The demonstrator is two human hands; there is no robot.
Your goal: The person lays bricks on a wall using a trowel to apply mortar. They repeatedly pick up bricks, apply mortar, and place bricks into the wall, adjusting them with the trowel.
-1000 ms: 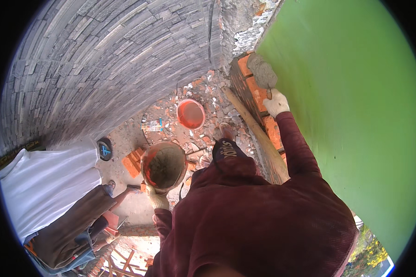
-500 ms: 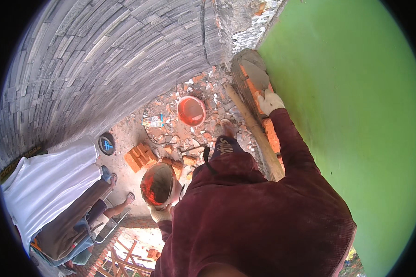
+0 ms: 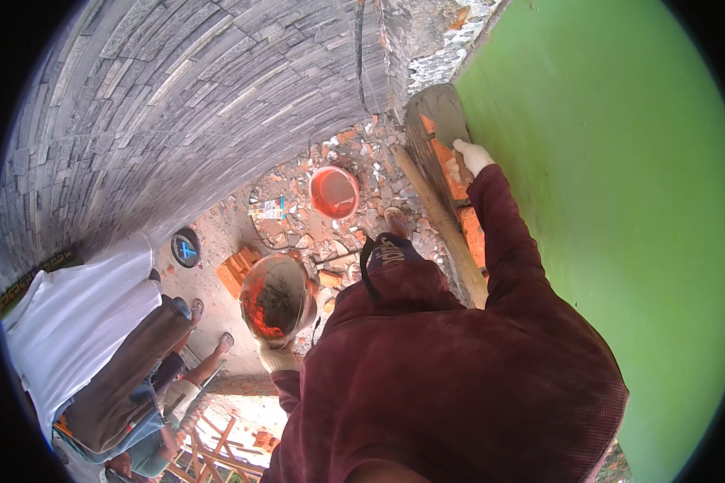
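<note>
I've got the right hand clamped on a trowel, spreading grey mortar atop the brick wall, left hand gripping the mortar bucket below it; next, I judge, an even levelling stroke.

We observe our right hand pressing grey mortar onto the brick course beside the green wall; our left hand grips a mortar-filled orange bucket.
</note>
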